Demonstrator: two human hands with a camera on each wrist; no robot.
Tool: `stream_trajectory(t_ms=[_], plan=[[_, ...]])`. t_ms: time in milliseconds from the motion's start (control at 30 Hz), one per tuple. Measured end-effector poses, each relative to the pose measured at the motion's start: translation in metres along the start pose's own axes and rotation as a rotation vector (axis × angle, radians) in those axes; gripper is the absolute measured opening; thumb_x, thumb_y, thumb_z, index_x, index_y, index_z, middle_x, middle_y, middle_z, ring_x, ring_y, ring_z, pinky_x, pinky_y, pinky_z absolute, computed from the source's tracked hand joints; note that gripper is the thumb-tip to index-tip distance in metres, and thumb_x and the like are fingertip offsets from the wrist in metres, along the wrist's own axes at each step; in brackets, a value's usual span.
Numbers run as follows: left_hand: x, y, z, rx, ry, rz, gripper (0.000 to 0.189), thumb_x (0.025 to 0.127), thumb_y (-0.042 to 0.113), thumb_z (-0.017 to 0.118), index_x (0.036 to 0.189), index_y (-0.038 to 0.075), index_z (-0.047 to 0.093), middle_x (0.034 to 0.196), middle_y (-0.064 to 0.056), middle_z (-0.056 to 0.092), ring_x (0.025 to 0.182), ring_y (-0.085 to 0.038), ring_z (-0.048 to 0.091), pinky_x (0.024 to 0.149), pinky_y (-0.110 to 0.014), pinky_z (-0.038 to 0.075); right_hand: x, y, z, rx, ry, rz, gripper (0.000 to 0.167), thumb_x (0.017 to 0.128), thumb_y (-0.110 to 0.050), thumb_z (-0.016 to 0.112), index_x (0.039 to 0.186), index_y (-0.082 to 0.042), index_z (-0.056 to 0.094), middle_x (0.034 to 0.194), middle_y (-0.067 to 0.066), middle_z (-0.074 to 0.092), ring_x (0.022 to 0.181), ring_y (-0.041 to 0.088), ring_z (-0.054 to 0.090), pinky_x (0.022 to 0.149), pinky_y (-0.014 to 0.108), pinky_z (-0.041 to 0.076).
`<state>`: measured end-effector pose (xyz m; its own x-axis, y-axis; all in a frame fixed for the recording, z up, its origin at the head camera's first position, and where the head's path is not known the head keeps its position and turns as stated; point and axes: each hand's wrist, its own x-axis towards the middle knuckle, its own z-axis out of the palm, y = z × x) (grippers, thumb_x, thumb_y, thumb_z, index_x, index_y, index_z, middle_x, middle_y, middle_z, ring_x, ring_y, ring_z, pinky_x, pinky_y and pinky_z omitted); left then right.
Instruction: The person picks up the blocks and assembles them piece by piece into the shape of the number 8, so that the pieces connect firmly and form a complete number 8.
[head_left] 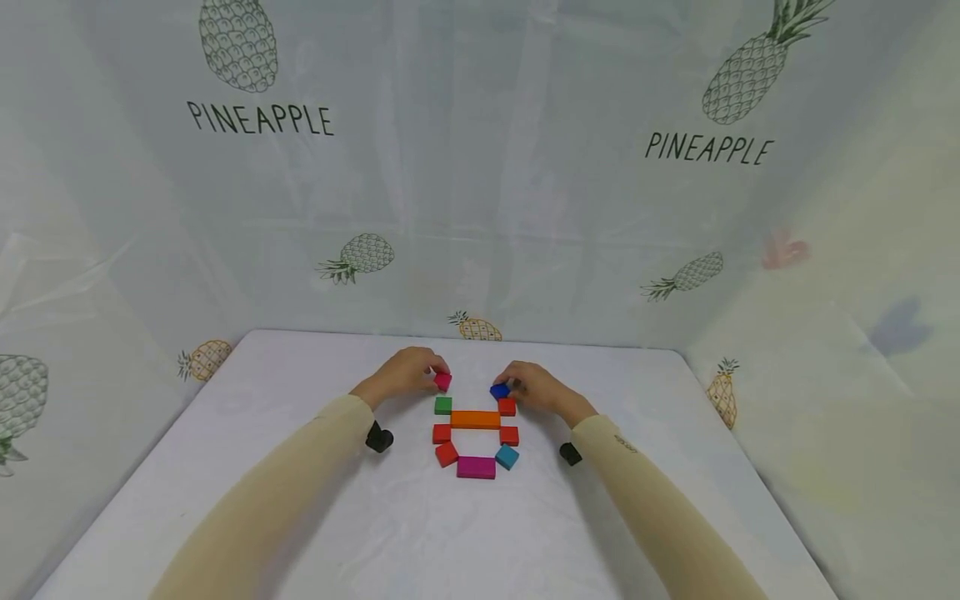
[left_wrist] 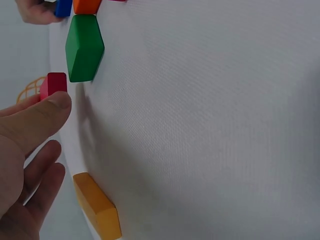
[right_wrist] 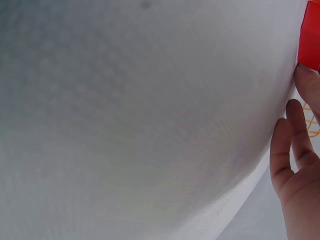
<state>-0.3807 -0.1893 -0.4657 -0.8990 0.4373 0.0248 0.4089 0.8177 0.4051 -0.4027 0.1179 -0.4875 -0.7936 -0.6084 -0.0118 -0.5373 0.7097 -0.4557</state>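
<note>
My left hand (head_left: 405, 372) pinches a pinkish-red block (head_left: 443, 382) between thumb and fingers. In the left wrist view that same block (left_wrist: 54, 84) is raised beside a green block (left_wrist: 85, 48). Across from it, my right hand (head_left: 536, 387) has its fingertips on a dark blue block (head_left: 500, 391), just behind a red block (head_left: 507, 407). Between the green and red blocks lies a long orange block (head_left: 476, 420). Nearer the body, several red blocks, a light blue block (head_left: 507, 457) and a magenta block (head_left: 476, 467) continue the outline.
A yellow-orange block (left_wrist: 97, 207) lies near the left hand, hidden from the head view. Dark wrist-worn devices show beside the left sleeve (head_left: 300, 492) and right sleeve (head_left: 660, 508). White sheeting printed with pineapples (head_left: 367, 252) surrounds the white table (head_left: 420, 550).
</note>
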Motion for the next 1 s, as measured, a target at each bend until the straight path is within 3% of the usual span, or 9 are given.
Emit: stream_trajectory(t_ms=[167, 600, 1000], plan=[[0.005, -0.002, 0.005, -0.011, -0.021, -0.001, 0.031, 0.094, 0.015, 0.083, 0.123, 0.021, 0.078, 0.118, 0.002, 0.071, 0.11, -0.021, 0.062, 0.102, -0.041, 0.055, 0.0, -0.001, 0.001, -0.003, 0.002, 0.009, 0.033, 0.102, -0.001, 0.067, 0.13, -0.017, 0.074, 0.129, 0.004, 0.068, 0.12, 0.023, 0.061, 0.108, 0.043, 0.053], [0.011, -0.007, 0.013, -0.047, -0.082, 0.086, 0.031, 0.095, 0.008, 0.08, 0.124, 0.017, 0.077, 0.113, 0.001, 0.071, 0.104, -0.02, 0.065, 0.097, -0.037, 0.057, 0.0, 0.001, 0.002, 0.013, 0.01, -0.015, 0.031, 0.102, 0.001, 0.066, 0.129, -0.012, 0.074, 0.128, 0.006, 0.069, 0.123, 0.024, 0.062, 0.111, 0.043, 0.051], [0.013, -0.006, 0.012, -0.023, -0.112, 0.096, 0.031, 0.097, 0.01, 0.078, 0.126, 0.021, 0.078, 0.116, 0.003, 0.071, 0.107, -0.017, 0.065, 0.098, -0.036, 0.056, 0.0, 0.0, 0.003, 0.004, 0.011, -0.005, 0.03, 0.103, -0.002, 0.066, 0.13, -0.014, 0.074, 0.129, 0.005, 0.069, 0.123, 0.023, 0.062, 0.111, 0.043, 0.051]])
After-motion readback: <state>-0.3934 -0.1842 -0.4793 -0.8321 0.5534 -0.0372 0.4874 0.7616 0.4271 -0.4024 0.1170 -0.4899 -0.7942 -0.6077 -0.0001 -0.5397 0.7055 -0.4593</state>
